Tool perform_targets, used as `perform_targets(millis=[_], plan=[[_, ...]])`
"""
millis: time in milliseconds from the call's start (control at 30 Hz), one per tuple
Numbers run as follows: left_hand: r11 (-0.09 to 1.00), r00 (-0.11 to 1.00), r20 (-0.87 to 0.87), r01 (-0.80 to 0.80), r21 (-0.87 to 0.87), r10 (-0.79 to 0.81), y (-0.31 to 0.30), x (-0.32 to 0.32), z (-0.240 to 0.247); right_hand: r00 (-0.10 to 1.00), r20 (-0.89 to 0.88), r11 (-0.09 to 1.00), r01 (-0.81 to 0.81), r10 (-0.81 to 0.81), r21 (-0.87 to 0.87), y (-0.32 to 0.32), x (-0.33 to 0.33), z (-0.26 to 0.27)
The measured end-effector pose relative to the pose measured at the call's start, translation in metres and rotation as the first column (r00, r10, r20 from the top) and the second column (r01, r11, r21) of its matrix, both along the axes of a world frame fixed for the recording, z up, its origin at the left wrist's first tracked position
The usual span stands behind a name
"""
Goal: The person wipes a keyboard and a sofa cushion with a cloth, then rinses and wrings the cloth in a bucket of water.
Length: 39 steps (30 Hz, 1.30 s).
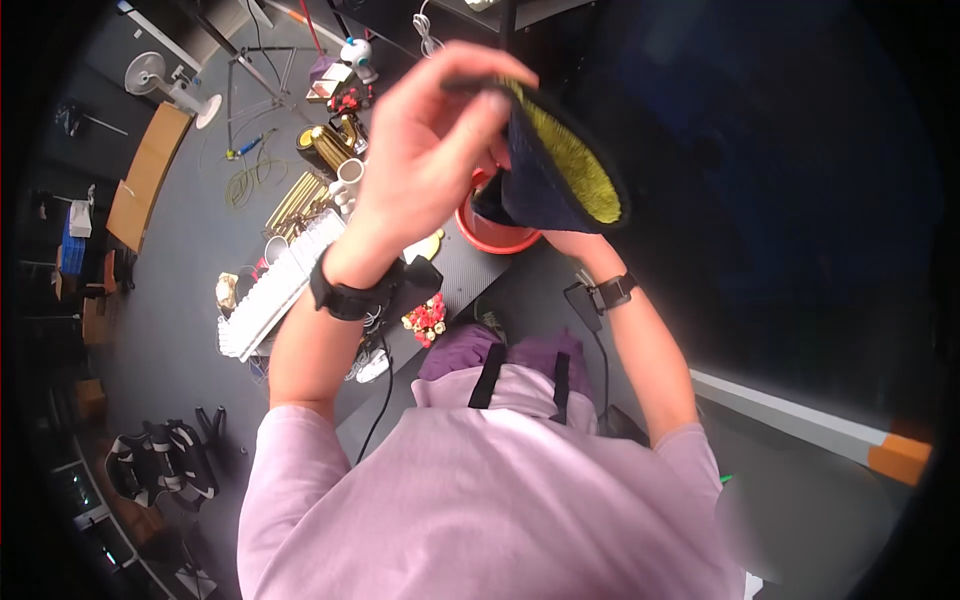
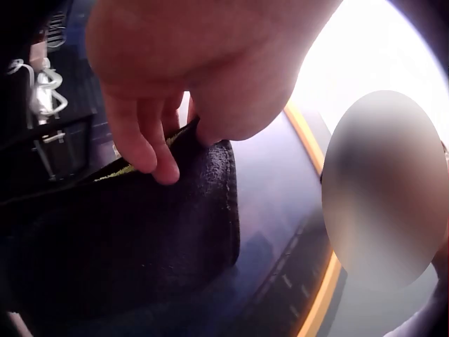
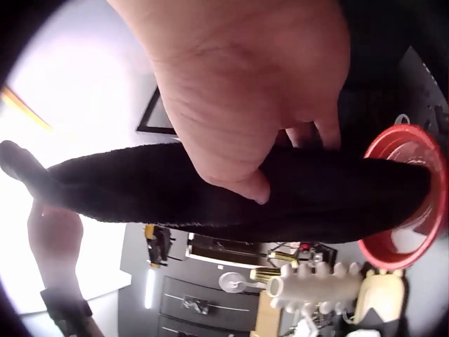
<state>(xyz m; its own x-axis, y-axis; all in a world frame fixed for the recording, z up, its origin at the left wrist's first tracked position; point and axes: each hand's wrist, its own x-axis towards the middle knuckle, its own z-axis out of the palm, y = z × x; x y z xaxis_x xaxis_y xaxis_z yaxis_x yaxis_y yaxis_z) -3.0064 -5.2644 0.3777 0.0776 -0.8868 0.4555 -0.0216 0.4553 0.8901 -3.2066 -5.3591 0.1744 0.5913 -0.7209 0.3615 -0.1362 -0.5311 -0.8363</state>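
Both my hands hold a dark cloth (image 1: 545, 190) with a fuzzy yellow-green side and a stitched dark edge. In the head view my left hand (image 1: 425, 155) pinches its upper edge between thumb and fingers. The left wrist view shows this left hand (image 2: 203, 77) gripping the cloth (image 2: 126, 239) near a corner. Mostly hidden behind the cloth in the head view is my right hand (image 1: 570, 243). From the right wrist, my right hand (image 3: 252, 91) grips the folded middle of the cloth (image 3: 140, 182). One end overlaps a red bucket (image 3: 375, 260) containing water.
Left of the bucket, a grey table carries a white mug (image 1: 350, 172), a long white ribbed object (image 1: 285, 290) and a bunch of red and cream flowers (image 1: 427, 320). A white fan (image 1: 150, 75) stands farther back. A dark panel (image 1: 780, 200) rises on the right.
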Motion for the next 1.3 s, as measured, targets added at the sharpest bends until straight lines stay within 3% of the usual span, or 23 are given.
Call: perform_targets(millis=[33,133,167,267,300,400,433,467,533,600,633,667,733,800,867,933,1000,1233,1300], plan=[[0.995,1.0,-0.013,-0.005,0.096,0.006,-0.006,0.003,-0.021,0.992,-0.036,0.972,-0.11,0.12,0.21,-0.011,0.004,0.0],[0.94,0.992,-0.116,0.0,0.341,0.042,-0.025,0.012,-0.09,0.978,-0.011,0.938,-0.195,0.207,0.286,-0.031,0.003,-0.041],[0.917,0.986,-0.16,0.026,0.398,0.041,-0.03,0.017,-0.116,0.976,-0.121,0.909,-0.117,0.179,0.401,-0.034,-0.003,-0.06],[0.885,0.982,-0.153,-0.028,0.465,0.112,-0.036,0.018,-0.166,0.981,-0.124,0.817,-0.051,0.148,0.574,-0.051,-0.011,-0.091],[0.879,0.98,-0.152,-0.043,0.475,0.13,-0.036,0.019,-0.185,0.974,-0.155,0.835,-0.054,0.165,0.548,-0.056,-0.012,-0.087],[0.87,0.987,-0.08,-0.084,0.486,0.14,-0.033,0.02,-0.233,0.98,-0.08,0.735,-0.081,0.181,0.673,-0.064,-0.009,-0.092],[0.855,0.994,0.016,-0.103,0.509,0.11,-0.032,0.019,-0.244,0.979,-0.074,0.728,-0.091,0.192,0.68,-0.066,-0.007,-0.091],[0.84,0.991,0.111,-0.119,0.53,0.07,-0.033,0.019,-0.248,0.967,-0.139,0.737,-0.064,0.211,0.673,-0.067,-0.002,-0.084],[0.808,0.99,0.133,-0.112,0.579,0.042,-0.039,0.012,-0.254,0.95,-0.204,0.741,-0.04,0.235,0.67,-0.068,0.002,-0.086],[0.815,0.905,0.424,-0.266,0.515,0.028,-0.042,0.0,-0.28,0.867,-0.391,0.936,-0.202,0.308,0.29,-0.074,0.006,-0.113],[0.802,0.84,0.543,-0.319,0.506,-0.009,-0.043,-0.004,-0.296,0.839,-0.438,0.943,-0.246,0.323,0.223,-0.077,0.006,-0.128],[0.796,0.838,0.546,-0.326,0.51,-0.006,-0.046,-0.009,-0.308,0.838,-0.434,0.94,-0.253,0.331,0.228,-0.08,0.009,-0.129],[0.663,0.668,0.725,-0.469,0.583,-0.166,-0.054,-0.02,-0.322,0.72,-0.579,0.905,-0.167,0.383,0.391,-0.083,0.018,-0.128],[0.61,0.647,0.722,-0.476,0.633,-0.244,-0.064,-0.022,-0.327,0.725,-0.579,0.921,-0.212,0.372,0.327,-0.09,0.025,-0.139],[0.643,0.546,0.795,-0.515,0.567,-0.264,-0.069,-0.023,-0.344,0.567,-0.696,0.898,-0.259,0.44,0.356,-0.097,0.033,-0.148],[0.679,0.529,0.813,-0.505,0.533,-0.244,-0.074,-0.024,-0.359,0.61,-0.688,0.919,-0.296,0.393,0.262,-0.099,0.037,-0.16],[0.651,0.48,0.828,-0.536,0.538,-0.29,-0.084,-0.027,-0.373,0.487,-0.766,0.904,-0.302,0.418,0.301,-0.103,0.047,-0.167],[0.565,0.448,0.773,-0.528,0.634,-0.449,-0.098,-0.026,-0.408,0.459,-0.812,0.931,-0.228,0.361,0.284,-0.093,0.058,-0.174],[0.547,0.4,0.78,-0.558,0.623,-0.48,-0.101,-0.031,-0.382,0.478,-0.812,0.939,-0.244,0.334,0.243,-0.093,0.057,-0.185]])
